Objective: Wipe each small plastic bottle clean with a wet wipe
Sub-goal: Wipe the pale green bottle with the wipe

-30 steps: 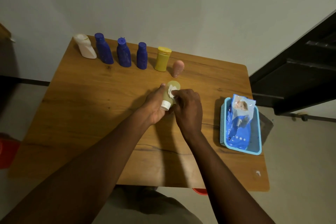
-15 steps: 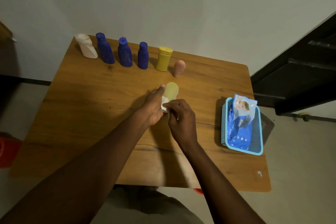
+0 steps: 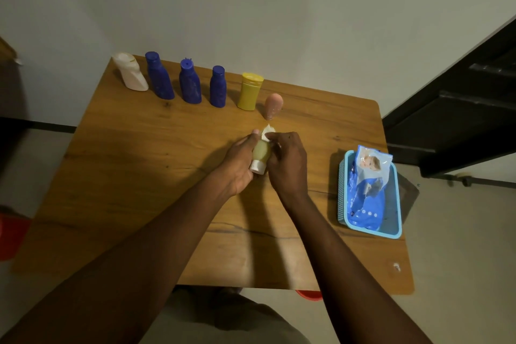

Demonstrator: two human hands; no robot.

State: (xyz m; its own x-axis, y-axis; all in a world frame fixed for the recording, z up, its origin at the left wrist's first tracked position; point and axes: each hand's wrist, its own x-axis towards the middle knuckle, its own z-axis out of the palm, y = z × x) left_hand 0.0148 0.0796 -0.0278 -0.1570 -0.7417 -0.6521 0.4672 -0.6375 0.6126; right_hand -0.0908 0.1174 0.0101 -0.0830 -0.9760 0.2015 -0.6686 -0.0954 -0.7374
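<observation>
Dead centre of the frame, both hands close together on one bottle! The left hand point(image 3: 240, 162) curls round the pale green bottle point(image 3: 261, 151), its white cap pointing at the camera. The right hand point(image 3: 287, 162) pinches the white wipe point(image 3: 268, 130) against the bottle's far end. Wipe and fingers bury that end, and the right fingertips are tucked out of sight.

Home room, wooden table point(image 3: 139, 162), plain wall point(image 3: 251, 8) (dim)

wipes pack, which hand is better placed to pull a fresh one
Likely the right hand: the wipes pack sits in the blue tray to its right, while the left hand grips the green bottle. The right pinches a wipe, though.
</observation>
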